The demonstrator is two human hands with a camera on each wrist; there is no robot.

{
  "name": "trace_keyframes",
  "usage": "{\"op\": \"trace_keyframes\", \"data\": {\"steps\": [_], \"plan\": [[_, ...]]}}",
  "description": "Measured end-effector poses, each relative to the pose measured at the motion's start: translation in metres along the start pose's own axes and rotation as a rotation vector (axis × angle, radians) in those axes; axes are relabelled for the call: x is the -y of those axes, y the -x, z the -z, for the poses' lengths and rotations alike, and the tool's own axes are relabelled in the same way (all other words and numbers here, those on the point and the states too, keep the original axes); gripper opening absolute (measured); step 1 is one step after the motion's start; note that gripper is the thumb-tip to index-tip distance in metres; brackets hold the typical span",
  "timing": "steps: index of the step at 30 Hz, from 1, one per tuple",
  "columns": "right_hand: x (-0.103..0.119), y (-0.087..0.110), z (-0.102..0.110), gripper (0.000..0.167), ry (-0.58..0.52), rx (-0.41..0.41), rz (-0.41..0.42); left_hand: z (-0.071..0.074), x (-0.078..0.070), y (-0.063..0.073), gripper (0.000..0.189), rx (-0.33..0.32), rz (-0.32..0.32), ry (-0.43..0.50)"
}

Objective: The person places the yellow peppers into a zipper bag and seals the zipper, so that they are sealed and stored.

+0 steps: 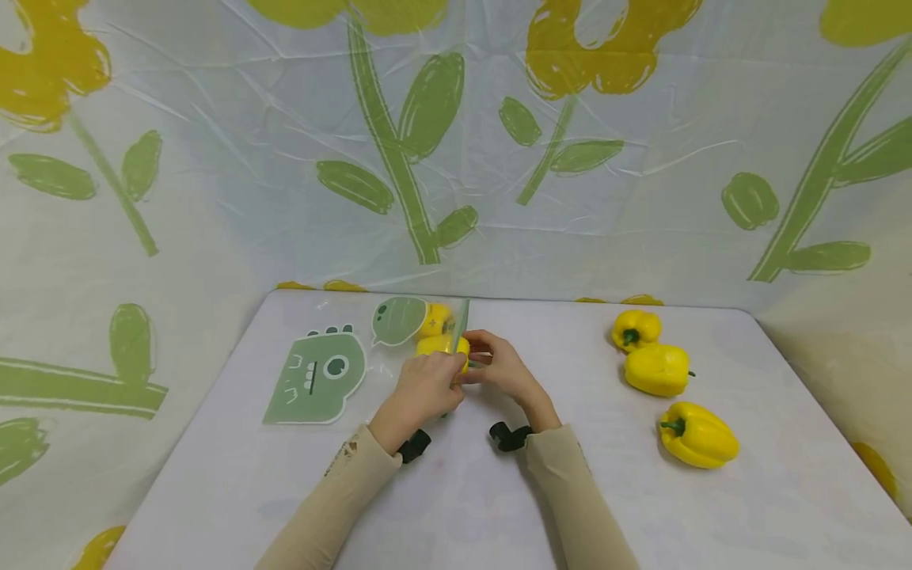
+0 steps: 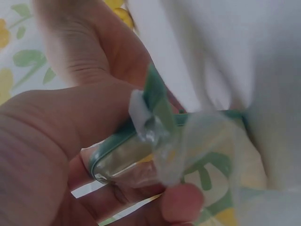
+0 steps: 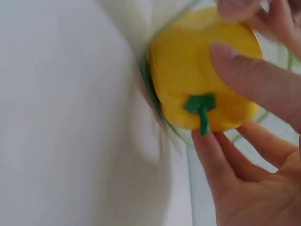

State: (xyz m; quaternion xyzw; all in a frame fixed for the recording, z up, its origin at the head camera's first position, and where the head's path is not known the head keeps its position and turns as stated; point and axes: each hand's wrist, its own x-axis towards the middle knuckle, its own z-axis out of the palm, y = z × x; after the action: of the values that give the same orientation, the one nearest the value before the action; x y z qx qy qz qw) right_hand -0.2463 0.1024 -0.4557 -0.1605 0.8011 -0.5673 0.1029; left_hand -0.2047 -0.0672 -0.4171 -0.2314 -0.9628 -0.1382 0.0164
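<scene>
A clear bag with green edging and a green printed character (image 1: 399, 321) lies at the table's middle, its mouth facing right. Through its film shows a yellow bell pepper (image 1: 437, 318). My left hand (image 1: 423, 386) grips the bag's edge at the mouth, thumb and fingers round the green strip (image 2: 113, 146). In my right hand (image 1: 504, 370) is another yellow bell pepper (image 3: 202, 70), pinched between thumb and fingers. This pepper sits in the bag's mouth, its green stem (image 3: 202, 113) pointing outward.
On the left lies a flat green monster-shaped piece (image 1: 321, 376). To the right, three yellow bell peppers form a loose row: a far one (image 1: 636, 328), a middle one (image 1: 657, 370) and a near one (image 1: 701, 435). A flower-printed cloth (image 1: 285, 198) hangs behind the table.
</scene>
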Motion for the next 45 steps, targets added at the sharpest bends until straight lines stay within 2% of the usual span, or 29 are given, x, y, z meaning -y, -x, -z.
{"op": "trace_keyframes", "data": {"steps": [7,15,21,25,32,35,45], "plan": [[0.003,0.000,-0.008,0.070,0.076,-0.041,0.035,0.002,0.000,0.001,0.029,0.003,0.013,0.013],[-0.001,-0.001,-0.007,0.065,0.018,-0.082,0.042,0.002,-0.001,0.001,0.026,-0.027,-0.007,0.049],[0.000,-0.003,-0.017,0.053,0.107,-0.079,0.097,0.001,-0.001,0.002,0.030,-0.058,-0.020,0.018],[0.001,-0.003,-0.020,0.056,0.088,-0.090,0.114,0.001,0.000,0.002,0.031,-0.050,-0.011,0.032],[-0.007,-0.003,-0.020,0.066,0.014,0.016,0.108,0.002,0.000,0.002,0.030,-0.037,-0.004,0.054],[-0.009,-0.004,-0.021,0.068,0.014,0.026,0.108,0.002,0.000,0.002,0.028,-0.042,-0.003,0.038],[-0.007,-0.004,-0.022,0.068,0.082,-0.028,0.088,0.008,-0.005,0.005,0.020,0.049,0.104,-0.074]]}}
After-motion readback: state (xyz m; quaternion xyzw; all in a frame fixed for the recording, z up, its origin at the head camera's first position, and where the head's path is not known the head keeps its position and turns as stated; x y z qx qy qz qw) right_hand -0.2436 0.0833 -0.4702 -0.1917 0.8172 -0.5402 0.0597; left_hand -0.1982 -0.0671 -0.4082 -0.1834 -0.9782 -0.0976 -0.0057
